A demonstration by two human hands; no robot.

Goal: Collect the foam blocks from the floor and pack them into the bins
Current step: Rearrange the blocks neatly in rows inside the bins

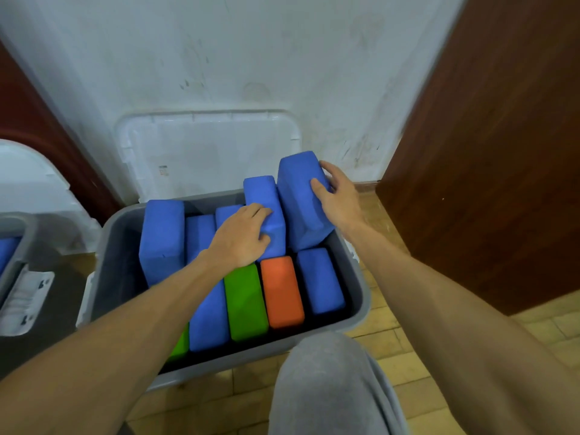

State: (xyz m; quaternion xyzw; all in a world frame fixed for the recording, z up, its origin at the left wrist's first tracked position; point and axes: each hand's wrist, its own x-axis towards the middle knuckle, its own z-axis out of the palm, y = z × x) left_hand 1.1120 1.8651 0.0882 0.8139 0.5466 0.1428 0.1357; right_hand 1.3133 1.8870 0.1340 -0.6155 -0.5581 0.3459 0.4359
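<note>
No legible text, small sticker [163, 170] on white lid [219, 146], print too blurred to read

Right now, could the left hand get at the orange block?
Probably yes. The orange block lies uncovered close by the left hand, with nothing over it; the hand would first have to release the blue block it grips.

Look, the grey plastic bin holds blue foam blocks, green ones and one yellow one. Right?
Not quite. In the head view, the grey plastic bin holds blue foam blocks, green foam blocks and one orange foam block, not a yellow one.
</note>
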